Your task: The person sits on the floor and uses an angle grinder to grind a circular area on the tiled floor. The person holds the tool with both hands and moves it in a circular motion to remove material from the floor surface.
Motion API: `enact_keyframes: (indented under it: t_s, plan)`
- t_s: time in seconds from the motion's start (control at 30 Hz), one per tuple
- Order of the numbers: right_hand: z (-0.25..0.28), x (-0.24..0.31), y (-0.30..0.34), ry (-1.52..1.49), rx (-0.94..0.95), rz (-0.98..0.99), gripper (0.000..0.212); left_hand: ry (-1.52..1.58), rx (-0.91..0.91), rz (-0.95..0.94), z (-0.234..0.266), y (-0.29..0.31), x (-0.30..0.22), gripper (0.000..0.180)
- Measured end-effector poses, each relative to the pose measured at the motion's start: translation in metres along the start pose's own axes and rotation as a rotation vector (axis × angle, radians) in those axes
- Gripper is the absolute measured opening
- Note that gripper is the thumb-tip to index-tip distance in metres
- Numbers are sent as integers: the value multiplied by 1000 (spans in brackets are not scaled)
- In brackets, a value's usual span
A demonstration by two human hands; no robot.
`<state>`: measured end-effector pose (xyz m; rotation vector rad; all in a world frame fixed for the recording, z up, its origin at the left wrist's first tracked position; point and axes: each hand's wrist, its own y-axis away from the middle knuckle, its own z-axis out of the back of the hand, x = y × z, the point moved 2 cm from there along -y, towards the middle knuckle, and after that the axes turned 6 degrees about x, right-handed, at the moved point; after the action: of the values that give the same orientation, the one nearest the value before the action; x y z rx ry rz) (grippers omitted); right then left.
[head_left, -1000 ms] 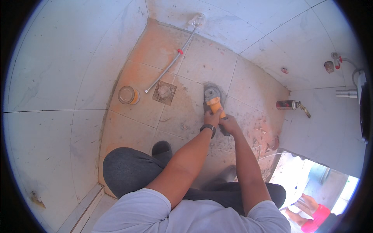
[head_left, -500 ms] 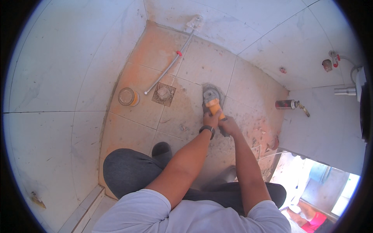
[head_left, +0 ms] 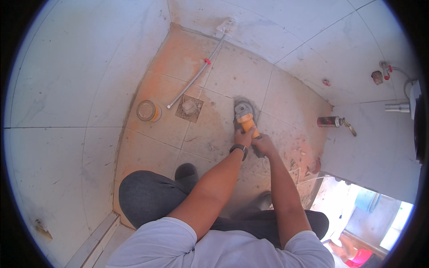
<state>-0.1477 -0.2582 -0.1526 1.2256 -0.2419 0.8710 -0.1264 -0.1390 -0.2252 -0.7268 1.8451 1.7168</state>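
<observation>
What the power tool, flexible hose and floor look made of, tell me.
Power tool: body probably matt plastic, from its even yellow-orange colour; head likely metal, being dull grey. Flexible hose: perhaps braided metal, satin, from its silver-grey look. Floor: likely ceramic tile, dull under dust, laid in jointed squares.

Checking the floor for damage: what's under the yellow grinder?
A darkened patch of floor shows around the head of the yellow grinder; whatever lies directly beneath is covered by it and cannot be seen.

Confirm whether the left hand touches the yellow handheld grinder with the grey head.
Touching. The head view shows the left hand wrapped around the grinder body.
</observation>
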Motion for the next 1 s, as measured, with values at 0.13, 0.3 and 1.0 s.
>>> enact_keyframes:
  t_s: [0.13,0.3,1.0]
  plan:
    - [-1,-5,-4,-24,-34,-16,49,68,34,5,-2,-5,2,70]
    - [-4,-14,-6,-11,-36,-14,46,114,71,7,-2,0,3,69]
    - [-1,0,7,149,-28,-48,52,168,178,7,3,7,2,65]
